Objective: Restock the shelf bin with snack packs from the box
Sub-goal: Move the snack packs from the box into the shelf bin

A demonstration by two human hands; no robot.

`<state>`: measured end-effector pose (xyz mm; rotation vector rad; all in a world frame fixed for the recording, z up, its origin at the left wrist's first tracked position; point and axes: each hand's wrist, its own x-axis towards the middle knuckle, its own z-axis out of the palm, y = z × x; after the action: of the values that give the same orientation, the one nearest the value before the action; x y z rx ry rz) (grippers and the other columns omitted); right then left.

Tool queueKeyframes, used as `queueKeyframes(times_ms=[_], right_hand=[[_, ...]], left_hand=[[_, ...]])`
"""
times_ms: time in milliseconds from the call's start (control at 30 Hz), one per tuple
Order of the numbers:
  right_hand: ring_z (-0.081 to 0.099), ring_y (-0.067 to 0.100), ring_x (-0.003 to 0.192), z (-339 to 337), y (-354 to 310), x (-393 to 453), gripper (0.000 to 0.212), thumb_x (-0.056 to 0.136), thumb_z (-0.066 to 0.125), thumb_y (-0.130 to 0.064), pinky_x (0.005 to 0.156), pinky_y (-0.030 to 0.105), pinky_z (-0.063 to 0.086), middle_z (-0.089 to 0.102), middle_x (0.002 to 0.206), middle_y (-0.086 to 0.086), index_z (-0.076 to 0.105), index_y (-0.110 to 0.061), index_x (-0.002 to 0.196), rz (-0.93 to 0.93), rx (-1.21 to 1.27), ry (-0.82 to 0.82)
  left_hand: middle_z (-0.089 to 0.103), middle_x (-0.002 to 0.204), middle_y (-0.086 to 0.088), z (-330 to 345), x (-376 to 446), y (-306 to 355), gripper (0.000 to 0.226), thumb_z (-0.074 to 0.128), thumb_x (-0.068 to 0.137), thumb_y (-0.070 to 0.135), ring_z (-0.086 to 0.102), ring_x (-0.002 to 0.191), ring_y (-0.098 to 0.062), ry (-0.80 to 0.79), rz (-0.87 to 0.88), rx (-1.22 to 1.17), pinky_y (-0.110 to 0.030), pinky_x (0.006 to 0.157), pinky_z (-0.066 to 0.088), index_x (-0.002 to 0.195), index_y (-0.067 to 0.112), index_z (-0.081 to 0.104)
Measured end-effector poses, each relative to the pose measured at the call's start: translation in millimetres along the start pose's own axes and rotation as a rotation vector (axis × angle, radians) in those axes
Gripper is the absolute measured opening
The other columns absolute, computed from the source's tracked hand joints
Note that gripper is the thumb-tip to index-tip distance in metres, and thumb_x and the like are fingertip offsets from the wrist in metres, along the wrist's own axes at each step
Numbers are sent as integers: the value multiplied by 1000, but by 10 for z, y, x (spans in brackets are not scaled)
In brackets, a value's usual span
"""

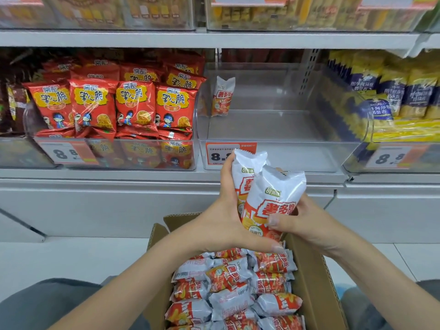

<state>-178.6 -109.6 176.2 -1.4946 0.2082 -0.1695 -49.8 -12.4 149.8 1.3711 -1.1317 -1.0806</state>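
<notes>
Two white-and-red snack packs point(273, 196) stand upright between my hands, just above the open cardboard box point(316, 282). My left hand point(221, 217) grips them from the left, thumb under their lower ends. My right hand point(295, 220) holds the front pack from the right, thumb on its face. The box holds several more of the same packs point(228, 287). The clear shelf bin point(281, 153) straight ahead holds one pack point(222, 96), standing against its left wall.
A bin of red snack bags point(114, 108) sits to the left, and yellow-and-blue packs point(390, 96) fill the bin to the right. Price tags point(223, 154) hang on the bin fronts. More clear bins line the shelf above. White floor surrounds the box.
</notes>
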Motion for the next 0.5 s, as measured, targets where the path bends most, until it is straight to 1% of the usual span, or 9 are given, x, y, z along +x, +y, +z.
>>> queueKeyframes(times_ms=[33,67,100,133,167,233,300,400,500], right_hand=[[60,-21,87,107,-117,52,104,55,75,-43,72,1,46,66,90,-36,34,20,127,5,23,-88],[43,-38,79,178,-168,91,115,56,60,-34,70,-8,38,44,76,-58,-1,38,121,32,55,-201],[32,-45,72,200,-193,97,117,54,52,-31,66,-13,32,25,56,-63,-19,37,117,52,41,-246],[38,-42,74,166,-157,92,115,59,58,-37,66,-10,36,28,57,-61,-3,36,122,7,19,-201],[55,-27,81,117,-98,80,104,56,73,-48,69,-2,44,53,72,-51,33,19,125,-28,-5,-88],[69,1,86,-15,46,-22,78,43,85,-60,71,13,52,74,91,-17,60,-23,108,-18,-72,97],[71,9,84,-103,130,-44,71,38,87,-60,69,17,54,75,91,-7,66,-27,98,-43,-91,169],[72,18,83,-222,32,31,89,25,88,-63,68,26,57,75,89,-1,63,-22,100,-69,-89,269],[72,20,85,-502,-393,230,100,20,87,-65,70,30,58,75,88,0,59,-19,103,-127,-182,356]], left_hand=[[45,133,10,-14,32,16,149,93,50,29,62,106,-10,66,-16,-30,-17,78,54,145,33,-21],[44,133,7,-21,48,10,151,94,45,38,61,107,-12,85,-15,-36,-17,78,54,148,26,-16],[40,139,5,-12,40,5,146,92,51,33,59,112,-11,48,2,18,-18,83,52,147,26,-18],[34,145,4,4,12,-22,140,89,60,17,56,118,-7,-39,20,58,-19,88,50,144,29,-23],[32,147,2,12,-25,-50,137,84,65,3,54,119,-3,-100,33,99,-18,89,48,141,33,-26],[31,149,1,-14,-89,-24,138,82,66,-2,53,120,-1,-110,12,133,-17,89,48,139,37,-28],[22,154,3,-17,-41,21,145,90,59,17,45,130,-7,-60,12,142,-28,100,46,137,47,-29],[-4,157,19,-123,-18,164,139,80,43,70,12,146,-11,31,31,265,-49,115,26,133,61,-25],[3,153,21,-424,101,353,112,48,60,87,5,143,-6,259,173,586,-37,116,16,148,42,-3]])
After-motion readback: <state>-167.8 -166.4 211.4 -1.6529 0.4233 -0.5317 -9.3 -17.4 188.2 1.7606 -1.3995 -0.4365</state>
